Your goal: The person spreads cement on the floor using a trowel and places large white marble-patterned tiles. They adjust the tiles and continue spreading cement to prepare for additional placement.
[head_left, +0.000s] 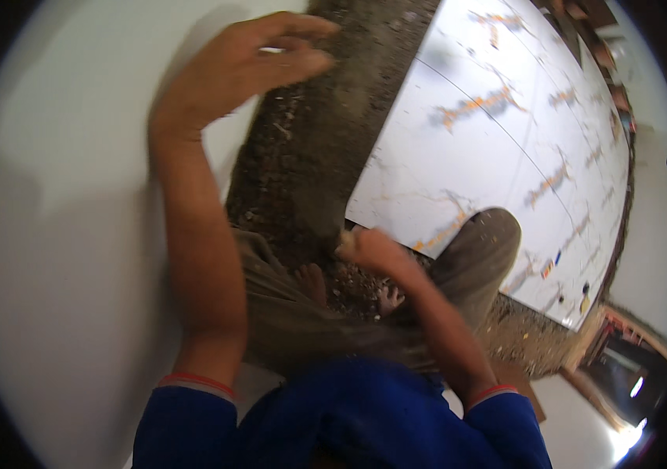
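Observation:
My left hand is raised at the upper middle beside the white wall, over a dark strip of rough ground; its fingers are apart and curved, with nothing visible in them. My right hand is low between my knees at the near corner of the white marble-patterned tile floor. Its fingers are closed on something small and pale, blurred and too unclear to name. My bare feet show beneath it on gritty soil.
My bent right knee lies over the tile edge. Small coloured objects lie on the tiles at the right. Beyond are a bare soil margin, a wood-framed opening and several reddish-brown pieces along the far edge.

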